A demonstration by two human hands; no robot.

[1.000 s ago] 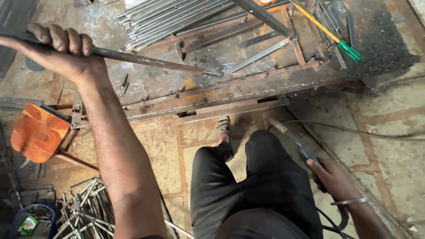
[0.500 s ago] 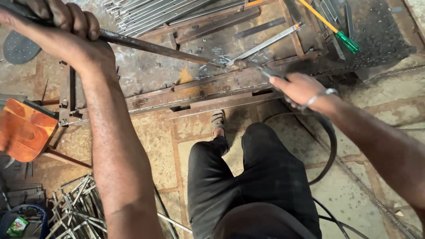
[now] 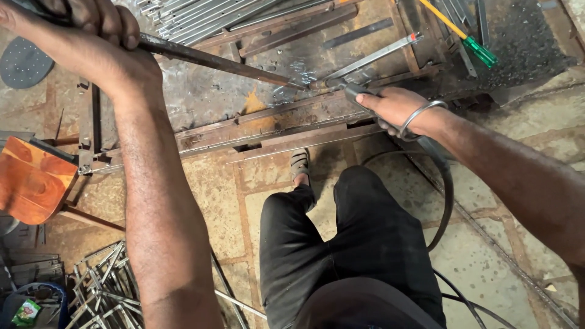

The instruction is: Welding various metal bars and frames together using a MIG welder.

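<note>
Here the left hand (image 3: 100, 27) clamps a steel rod (image 3: 219, 61); the right hand's (image 3: 390, 106) grip wraps a welding holder (image 3: 353, 92).

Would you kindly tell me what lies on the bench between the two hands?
In the head view, the long dark metal rod spans from the left hand toward the right hand, above the rusty bench top.

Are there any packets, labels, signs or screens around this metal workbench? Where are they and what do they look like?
Packet: bottom left corner, in a blue tub on the floor; small, green and white with a red patch.
No signs or screens show.
</note>
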